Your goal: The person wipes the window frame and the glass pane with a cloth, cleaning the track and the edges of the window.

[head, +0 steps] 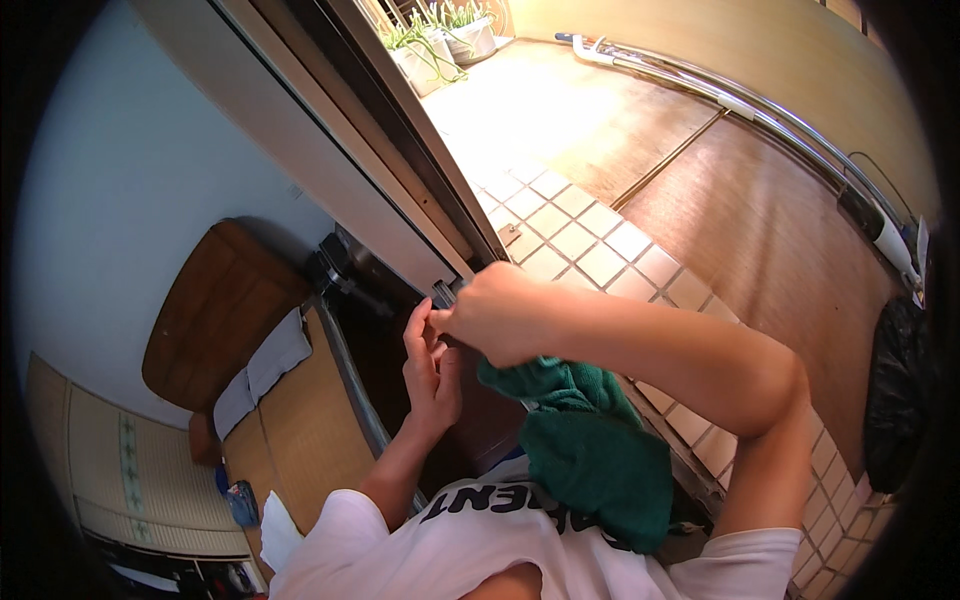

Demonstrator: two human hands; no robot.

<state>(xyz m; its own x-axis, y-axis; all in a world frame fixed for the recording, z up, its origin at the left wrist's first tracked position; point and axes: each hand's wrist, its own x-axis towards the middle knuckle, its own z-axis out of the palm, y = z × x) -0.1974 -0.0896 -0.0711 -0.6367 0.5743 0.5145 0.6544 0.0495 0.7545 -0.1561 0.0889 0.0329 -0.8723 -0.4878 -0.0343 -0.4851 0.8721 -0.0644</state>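
My right hand (501,313) is curled into a loose fist in front of the lower end of the door frame (420,217). From its underside hangs a dark green cloth (600,465), which looks like a towel and drapes down past my shirt. The right palm is hidden, so the grip itself cannot be seen. My left hand (433,371) is raised, palm turned inward, its fingers partly bent. No object shows in it, and its fingertips meet or nearly meet a finger of the right hand. Just beyond them a small metal fitting (444,292) shows at the frame's edge.
Left of the frame stands a bed (315,405) with a wooden headboard (217,307) and pillows (279,352). Outside are a tiled ledge (577,232), potted plants (472,37), metal poles (780,112) along a low wall and a black plastic bag (892,397).
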